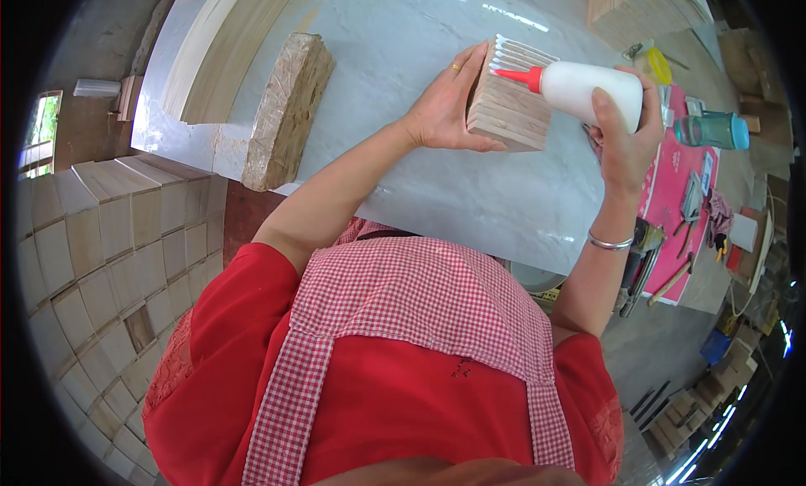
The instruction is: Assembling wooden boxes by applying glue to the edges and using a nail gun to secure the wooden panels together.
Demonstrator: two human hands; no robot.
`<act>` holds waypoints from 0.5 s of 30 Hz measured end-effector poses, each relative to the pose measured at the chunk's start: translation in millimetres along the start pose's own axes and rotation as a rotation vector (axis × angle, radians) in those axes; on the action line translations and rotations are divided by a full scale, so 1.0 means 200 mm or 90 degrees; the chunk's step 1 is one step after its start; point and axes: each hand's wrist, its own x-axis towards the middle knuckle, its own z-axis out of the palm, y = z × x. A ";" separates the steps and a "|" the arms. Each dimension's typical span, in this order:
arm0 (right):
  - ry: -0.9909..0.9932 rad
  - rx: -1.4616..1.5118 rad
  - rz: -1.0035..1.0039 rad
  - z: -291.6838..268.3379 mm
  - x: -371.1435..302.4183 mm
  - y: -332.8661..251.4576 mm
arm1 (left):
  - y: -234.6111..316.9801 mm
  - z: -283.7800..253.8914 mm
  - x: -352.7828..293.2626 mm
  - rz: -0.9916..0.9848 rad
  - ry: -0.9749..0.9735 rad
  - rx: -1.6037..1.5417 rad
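The right hand's (630, 135) fingers curl round a white bottle (583, 91), red nozzle (522, 79) toward nine o'clock; the left hand (442, 108), spread wide, clasps the wooden stack (514, 112) at one o'clock. Apparently glue-laying; next calls for steady squeezing.

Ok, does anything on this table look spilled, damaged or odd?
Perhaps the brown block left of the left hand: its surface looks rough and patchy, unlike the smooth boards beside it. I see no spill near the bottle.

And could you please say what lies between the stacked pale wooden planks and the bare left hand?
The head view shows a brown rectangular block there.
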 end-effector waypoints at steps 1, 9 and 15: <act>-0.007 -0.012 -0.003 -0.02 0.00 0.00 | 0.00 0.00 0.00 0.000 -0.001 -0.001; 0.066 -0.113 -0.063 -0.29 -0.01 0.05 | -0.02 0.00 0.00 0.007 -0.001 -0.001; 0.102 -0.085 -0.043 -0.24 -0.04 0.03 | -0.01 0.00 0.01 0.008 -0.001 0.005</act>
